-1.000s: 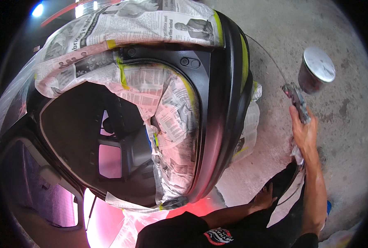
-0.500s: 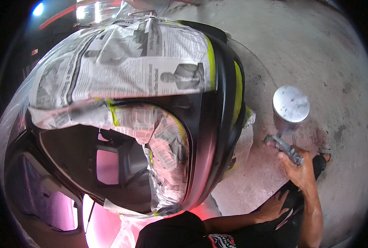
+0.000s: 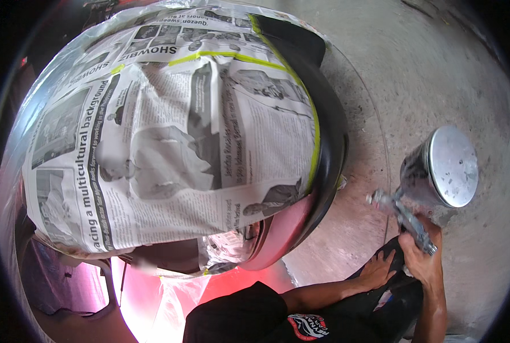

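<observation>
My right hand [image 3: 423, 248] is wrapped around the handle of a metal spray gun [image 3: 406, 217]. A round silver paint cup [image 3: 452, 166] sits on the gun, tilted, and the nozzle points left toward the car. My left hand [image 3: 377, 271] lies flat on my dark trouser leg, fingers spread, holding nothing. Left of the gun, and apart from it, is a car body pillar [image 3: 280, 228] with a reddish sheen. Newspaper sheets [image 3: 169, 154] edged with yellow-green tape [image 3: 315, 146] mask the panel beside it. The trigger is hidden by my hand.
Grey concrete floor [image 3: 375, 86] lies to the right of the car, with a thin line or cord across it. A black curved trim piece [image 3: 295, 43] borders the masked panel. Clear plastic sheeting [image 3: 177, 291] hangs by the pink-lit lower part of the car.
The spray gun and my right hand have shifted right and down in the picture, and the cup leans more. My view has moved, so newspaper hides most of the window opening. My left hand stays on my leg.
</observation>
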Tool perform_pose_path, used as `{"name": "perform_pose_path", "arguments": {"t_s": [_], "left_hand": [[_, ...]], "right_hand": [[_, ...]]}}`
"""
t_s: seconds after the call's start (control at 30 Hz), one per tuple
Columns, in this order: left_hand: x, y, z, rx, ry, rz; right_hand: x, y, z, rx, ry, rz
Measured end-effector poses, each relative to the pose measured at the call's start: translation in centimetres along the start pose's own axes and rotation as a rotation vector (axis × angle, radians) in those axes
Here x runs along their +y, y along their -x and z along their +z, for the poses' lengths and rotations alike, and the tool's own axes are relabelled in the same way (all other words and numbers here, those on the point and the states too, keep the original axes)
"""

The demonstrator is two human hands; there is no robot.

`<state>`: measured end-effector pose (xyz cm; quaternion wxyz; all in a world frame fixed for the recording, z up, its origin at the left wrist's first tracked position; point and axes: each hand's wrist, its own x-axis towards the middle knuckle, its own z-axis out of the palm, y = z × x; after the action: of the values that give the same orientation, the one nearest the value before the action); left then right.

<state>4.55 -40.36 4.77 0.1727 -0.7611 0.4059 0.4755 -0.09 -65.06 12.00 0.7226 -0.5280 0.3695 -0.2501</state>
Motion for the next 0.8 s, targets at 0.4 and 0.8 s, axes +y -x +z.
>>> {"name": "perform_pose_path", "arguments": {"t_s": [0.4, 0.8], "left_hand": [[9.5, -3.3, -7.0, -0.071, 0.114, -0.233], [17.0, -4.0, -10.5, 0.488, 0.668, -0.573]], "right_hand": [[-8.9, -15.2, -8.7, -0.225, 0.207, 0.023], [5.3, -24.1, -7.7, -0.979, -0.116, 0.293]]}}
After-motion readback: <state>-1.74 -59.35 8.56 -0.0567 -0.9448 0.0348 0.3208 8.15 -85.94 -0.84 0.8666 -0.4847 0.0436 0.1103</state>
